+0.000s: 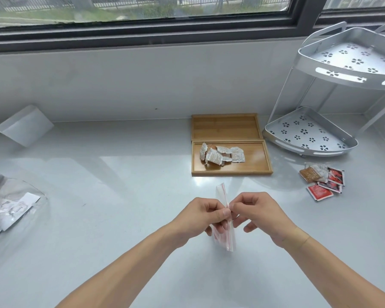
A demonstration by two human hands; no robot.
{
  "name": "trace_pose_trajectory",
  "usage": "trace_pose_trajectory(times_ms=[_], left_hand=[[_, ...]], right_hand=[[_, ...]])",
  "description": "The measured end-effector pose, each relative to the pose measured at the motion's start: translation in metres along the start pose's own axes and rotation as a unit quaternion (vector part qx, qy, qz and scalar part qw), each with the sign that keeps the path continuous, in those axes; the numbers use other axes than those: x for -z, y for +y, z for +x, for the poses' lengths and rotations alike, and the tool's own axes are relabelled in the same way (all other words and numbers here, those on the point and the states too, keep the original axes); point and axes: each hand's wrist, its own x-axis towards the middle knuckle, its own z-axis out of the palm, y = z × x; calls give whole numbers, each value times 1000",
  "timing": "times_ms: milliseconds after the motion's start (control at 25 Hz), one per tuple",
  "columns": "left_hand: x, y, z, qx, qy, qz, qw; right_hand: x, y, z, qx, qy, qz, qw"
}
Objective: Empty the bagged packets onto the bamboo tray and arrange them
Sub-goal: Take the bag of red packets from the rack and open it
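Note:
My left hand (206,215) and my right hand (261,215) both pinch a small clear zip bag (223,193) with a red seal strip, held upright above the white counter. The bag looks flat; I cannot tell what is inside it. Beyond it lies the near bamboo tray (256,167) with several white and brown packets (221,154) heaped in its left half. A second bamboo tray (226,127) sits just behind it with nothing in it.
A loose pile of red and brown packets (323,180) lies at the right. A silver two-tier corner rack (309,135) stands behind them. A large clear bag of silver packets (8,207) lies at the left edge. A white box (25,125) leans against the wall.

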Motion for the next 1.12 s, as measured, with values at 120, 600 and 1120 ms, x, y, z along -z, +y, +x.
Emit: trace_pose_trajectory(times_ms=[120,600,1120], left_hand=[[2,2,1,5,-15,11,1000],[-6,3,1,-12,56,107,993],[-3,1,0,-98,248,282,922]], right_hand=[[0,2,1,4,1,-1,1000],[-1,2,2,15,7,-20,1000],[-2,1,1,109,149,-272,944]])
